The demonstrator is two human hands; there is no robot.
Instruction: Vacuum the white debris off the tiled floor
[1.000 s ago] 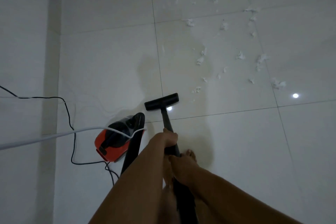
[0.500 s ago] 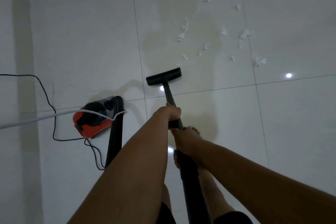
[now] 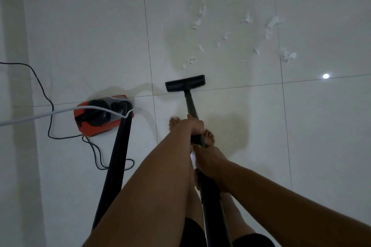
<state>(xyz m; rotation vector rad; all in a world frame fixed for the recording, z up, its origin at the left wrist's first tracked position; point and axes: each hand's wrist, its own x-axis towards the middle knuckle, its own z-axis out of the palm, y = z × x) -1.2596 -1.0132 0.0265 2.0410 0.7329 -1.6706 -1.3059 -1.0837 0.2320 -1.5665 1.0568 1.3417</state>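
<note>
Far left, we note a thin black cord looping across the tiled floor toward the near side. A white cable crosses from the left edge and lies over the red and black vacuum cleaner, which sits on the floor left of centre. A thick black hose runs from its right end toward the near edge. At centre, the left hand is wrapped round the black tube, fingers curled tight on it. The right hand grips the same tube just nearer, also closed round it. Bare toes show on the floor beside the left hand. The tube slopes away to the flat black floor head, which rests on the tiles at a grout line. The white debris lies scattered beyond the head and to its right, torn scraps spread toward the far edge, the nearest bits just beyond the head but apart from it. Far right, a bright light spot reflects on a tile.
</note>
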